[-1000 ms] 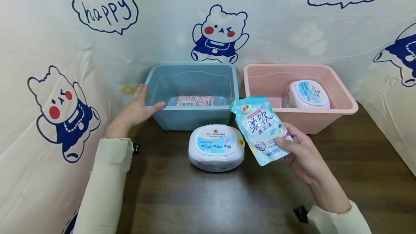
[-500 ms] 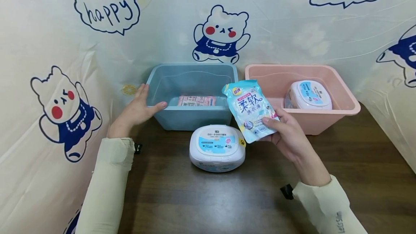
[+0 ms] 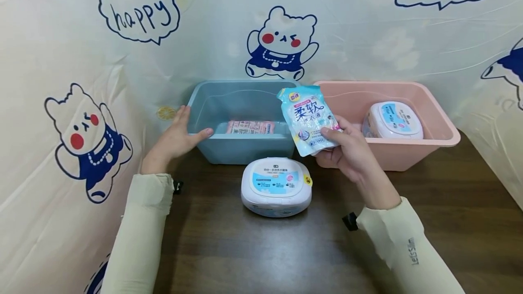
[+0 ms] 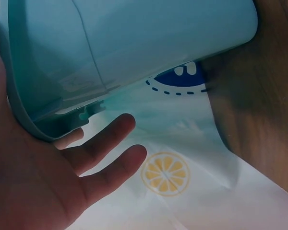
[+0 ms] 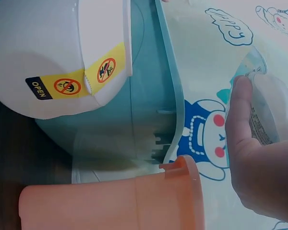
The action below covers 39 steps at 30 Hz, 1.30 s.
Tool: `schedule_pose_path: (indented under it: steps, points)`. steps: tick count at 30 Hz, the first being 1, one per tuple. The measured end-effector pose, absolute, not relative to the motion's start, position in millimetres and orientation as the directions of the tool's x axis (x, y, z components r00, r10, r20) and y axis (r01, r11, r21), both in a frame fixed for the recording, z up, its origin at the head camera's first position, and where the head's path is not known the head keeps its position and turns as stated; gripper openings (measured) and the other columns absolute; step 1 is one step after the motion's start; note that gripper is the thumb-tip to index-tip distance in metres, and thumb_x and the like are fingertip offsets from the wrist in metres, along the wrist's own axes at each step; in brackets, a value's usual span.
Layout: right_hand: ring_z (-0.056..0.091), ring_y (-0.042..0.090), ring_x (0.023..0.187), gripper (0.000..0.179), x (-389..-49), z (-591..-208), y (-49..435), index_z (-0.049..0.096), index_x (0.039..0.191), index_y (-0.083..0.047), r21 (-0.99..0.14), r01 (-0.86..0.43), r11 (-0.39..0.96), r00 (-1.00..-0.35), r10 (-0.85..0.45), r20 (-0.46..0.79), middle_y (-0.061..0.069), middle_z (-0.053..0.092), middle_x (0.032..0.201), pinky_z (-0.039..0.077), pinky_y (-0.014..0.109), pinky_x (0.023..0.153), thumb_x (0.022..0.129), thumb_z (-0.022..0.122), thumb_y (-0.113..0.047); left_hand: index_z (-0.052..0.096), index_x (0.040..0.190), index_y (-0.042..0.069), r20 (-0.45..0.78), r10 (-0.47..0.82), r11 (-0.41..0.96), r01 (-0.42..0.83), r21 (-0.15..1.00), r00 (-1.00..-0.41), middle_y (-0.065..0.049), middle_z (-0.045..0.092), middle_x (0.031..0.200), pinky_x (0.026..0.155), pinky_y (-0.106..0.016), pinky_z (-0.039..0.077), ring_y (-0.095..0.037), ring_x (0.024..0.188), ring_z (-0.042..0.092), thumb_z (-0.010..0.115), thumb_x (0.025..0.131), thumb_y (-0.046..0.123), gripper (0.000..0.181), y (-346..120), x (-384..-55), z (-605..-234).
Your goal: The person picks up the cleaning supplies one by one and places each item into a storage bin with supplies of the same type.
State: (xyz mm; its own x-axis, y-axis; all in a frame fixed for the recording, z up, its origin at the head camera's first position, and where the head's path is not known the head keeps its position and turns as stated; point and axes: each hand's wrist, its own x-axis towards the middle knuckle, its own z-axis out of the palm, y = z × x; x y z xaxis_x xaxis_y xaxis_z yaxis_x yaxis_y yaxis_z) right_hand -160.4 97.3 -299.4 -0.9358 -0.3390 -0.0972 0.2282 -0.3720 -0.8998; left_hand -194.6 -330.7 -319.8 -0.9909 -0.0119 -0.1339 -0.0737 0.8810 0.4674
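In the head view my right hand (image 3: 347,151) pinches a light-blue laundry detergent pouch (image 3: 306,115) by its lower right side, thumb on the printed front. The pouch hangs tilted over the gap between a blue bin (image 3: 245,149) and a pink bin (image 3: 396,154). My left hand (image 3: 171,142) rests at the blue bin's left front corner. Its fingers (image 4: 110,139) spread, fairly straight, along the outside in the left wrist view. Inside the blue bin lies a pink-and-white printed packet (image 3: 250,127). The right wrist view shows only the pouch's pale back (image 5: 273,105).
A white lidded laundry-bead box (image 3: 276,185) stands on the dark wooden table (image 3: 253,257) before the blue bin. A similar white box (image 3: 396,119) sits in the pink bin. Printed cloth (image 3: 212,22) hangs behind the bins and along the left.
My right hand has carried the pouch up, away from me and slightly left, toward the blue bin. My left hand keeps its place on the bin corner; the head view has shifted slightly.
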Motion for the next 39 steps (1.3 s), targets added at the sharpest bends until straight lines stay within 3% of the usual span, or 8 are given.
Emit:
schedule_pose_path:
  steps: [14,24,32,39]
  points:
    - [0.069,0.025,0.102,0.055,-177,-296,78,0.034,0.156,-0.013,-0.898,0.239,-0.371,-0.936,-0.335,-0.111,0.016,0.051,0.141,0.057,0.040,0.085,0.106,0.053,-0.011,-0.015,0.160,0.017,-0.126,-0.019,0.878,-0.077,0.472,-0.992,-0.007,-0.019,0.167,0.108,-0.074,0.015,-0.049,0.149,0.003,0.050,0.084,0.083,0.120,-330,-195,-320]
    - [0.067,0.028,0.106,0.053,-197,-296,59,0.035,0.156,-0.011,-0.924,0.218,-0.315,-0.944,-0.309,-0.118,0.016,0.053,0.141,0.055,0.044,0.089,0.106,0.052,-0.009,-0.015,0.160,0.016,-0.131,-0.016,0.880,-0.076,0.468,-0.991,-0.008,-0.018,0.167,0.109,-0.074,0.015,-0.049,0.149,0.005,0.050,0.086,0.082,0.119,-330,-195,-320]
    - [0.062,0.035,0.115,0.052,-212,-298,45,0.034,0.155,-0.012,-0.920,0.251,-0.301,-0.943,-0.291,-0.162,0.015,0.052,0.143,0.052,0.050,0.093,0.106,0.052,-0.009,-0.016,0.160,0.018,-0.143,-0.019,0.885,-0.083,0.457,-0.990,-0.004,-0.020,0.167,0.109,-0.073,0.016,-0.049,0.149,0.007,0.047,0.083,0.085,0.120,-330,-195,-319]
    - [0.062,0.033,0.119,0.056,-228,-298,39,0.032,0.154,-0.016,-0.919,0.276,-0.280,-0.938,-0.289,-0.193,0.010,0.053,0.143,0.053,0.048,0.091,0.104,0.057,-0.013,-0.015,0.160,0.019,-0.138,-0.022,0.885,-0.083,0.458,-0.990,-0.005,-0.018,0.167,0.109,-0.073,0.016,-0.050,0.149,0.008,0.050,0.086,0.081,0.117,-330,-194,-319]
